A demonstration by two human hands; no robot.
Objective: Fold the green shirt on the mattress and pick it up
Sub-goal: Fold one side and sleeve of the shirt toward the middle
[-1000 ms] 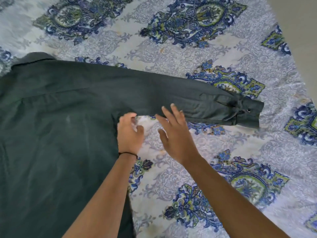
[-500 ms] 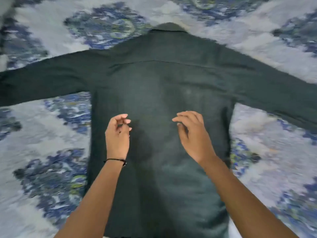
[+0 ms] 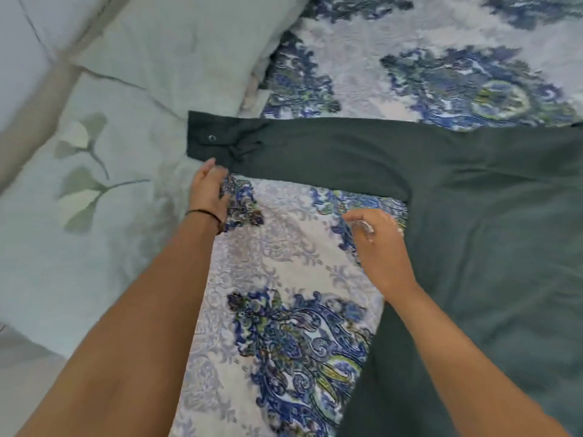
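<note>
While two hands, left hand [image 3: 206, 187] at cuff [image 3: 209, 138], right hand [image 3: 378, 244] hovering, one green shirt [image 3: 473, 216]

Single view only, worn on the head, looking forward and steeply down at the bed. Wide-angle, with straight edges bowing toward the frame borders. Close enough for both forearms to enter from the bottom edge and fill much of the lower half, left hand [image 3: 208, 190] and right hand [image 3: 380, 244] near mid-frame. Faces the shirt's left sleeve [image 3: 315, 149], laid flat across the middle, cuff pointing left. Takes in the patterned bedsheet [image 3: 284, 310] at centre, a pale leaf-print cover [image 3: 94, 216] at left, a pillow [image 3: 189, 42] at upper left. Slightly blurred throughout. No second view to share any part.
</note>
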